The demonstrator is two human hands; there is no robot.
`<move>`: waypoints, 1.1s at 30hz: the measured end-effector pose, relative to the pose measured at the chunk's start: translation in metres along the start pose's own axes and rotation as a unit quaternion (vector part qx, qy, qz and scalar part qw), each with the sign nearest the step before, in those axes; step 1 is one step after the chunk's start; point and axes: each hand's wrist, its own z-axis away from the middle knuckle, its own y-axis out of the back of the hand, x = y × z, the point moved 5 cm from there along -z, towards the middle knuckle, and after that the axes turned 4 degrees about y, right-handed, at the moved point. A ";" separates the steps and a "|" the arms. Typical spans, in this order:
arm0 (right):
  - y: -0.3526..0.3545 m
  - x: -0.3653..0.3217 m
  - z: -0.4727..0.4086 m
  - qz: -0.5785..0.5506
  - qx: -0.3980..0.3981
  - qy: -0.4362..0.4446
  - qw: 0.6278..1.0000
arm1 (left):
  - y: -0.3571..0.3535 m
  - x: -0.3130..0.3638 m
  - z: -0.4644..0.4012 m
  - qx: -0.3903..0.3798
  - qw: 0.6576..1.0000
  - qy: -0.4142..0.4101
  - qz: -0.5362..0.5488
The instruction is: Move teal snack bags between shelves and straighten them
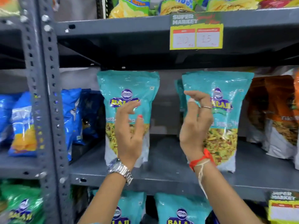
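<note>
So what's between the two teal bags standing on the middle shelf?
In the head view, only bare grey shelf lies between the left teal bag and the right teal bag. Left hand and right hand hover open in front.

We note a grey metal middle shelf (169,152) fixed to a perforated upright post (48,94). Standing upright directly on it are a left teal snack bag (127,88) and a right teal snack bag (226,126), well apart, with bare shelf between them; a further teal bag edge (178,89) shows just behind the right one. To the right stand orange bags (278,118); to the left, blue bags (72,113). The upper shelf (129,26) carries yellow-green bags (134,7) and bears a price tag (196,36) on its front edge. Below the middle shelf, more teal bags (181,209) stand, their bases out of view.
</note>
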 end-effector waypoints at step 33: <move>-0.111 0.114 0.103 -0.118 -0.197 -0.507 0.831 | 0.037 -0.153 0.006 -0.089 0.794 0.565 0.205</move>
